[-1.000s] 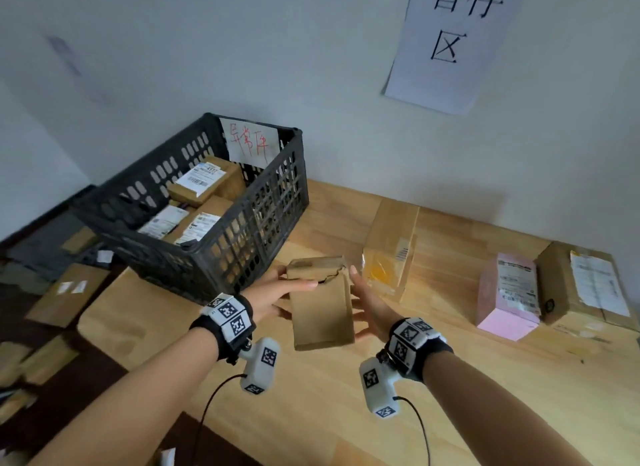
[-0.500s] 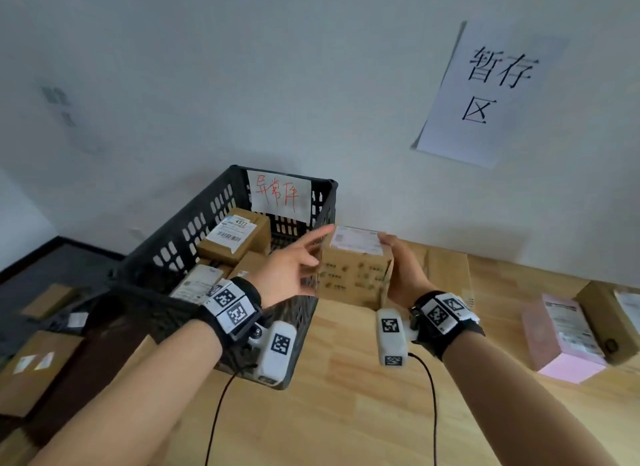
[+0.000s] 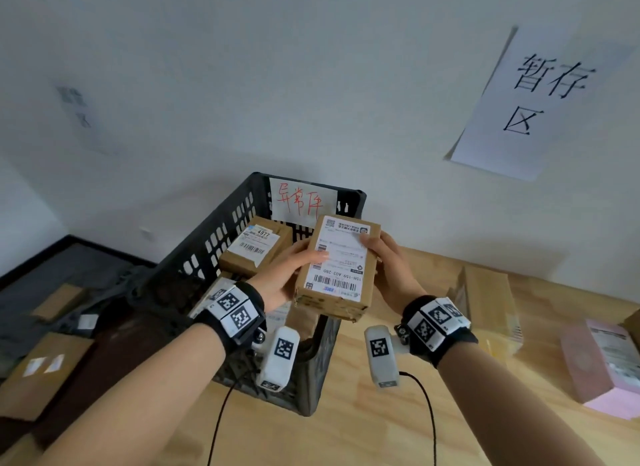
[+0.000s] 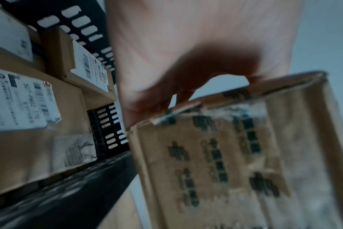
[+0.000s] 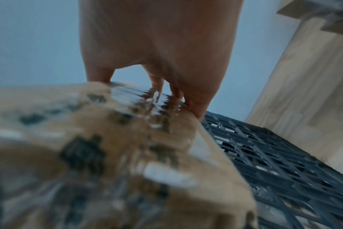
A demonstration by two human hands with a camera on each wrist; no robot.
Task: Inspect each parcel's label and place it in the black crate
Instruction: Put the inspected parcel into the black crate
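Note:
I hold a brown cardboard parcel (image 3: 337, 268) between both hands above the near right corner of the black crate (image 3: 221, 237), its white shipping label (image 3: 341, 254) turned up towards me. My left hand (image 3: 294, 268) grips its left side with the thumb across the label. My right hand (image 3: 384, 261) grips the right side, thumb on the label's top corner. In the left wrist view the parcel (image 4: 235, 155) shows its printed side under the left hand's fingers (image 4: 166, 99). The right wrist view shows the parcel (image 5: 108, 155) blurred over the crate (image 5: 274, 162).
Several labelled brown parcels (image 3: 256, 250) lie inside the crate, which carries a paper sign with red writing (image 3: 301, 202). On the wooden table (image 3: 381, 413) to the right lie a brown box (image 3: 488, 299) and a pink parcel (image 3: 602, 361). More boxes (image 3: 41, 372) lie on the floor at left.
The parcel was lifted from the table, carried left over the crate and turned so that its label faces up. Both hands kept hold of it.

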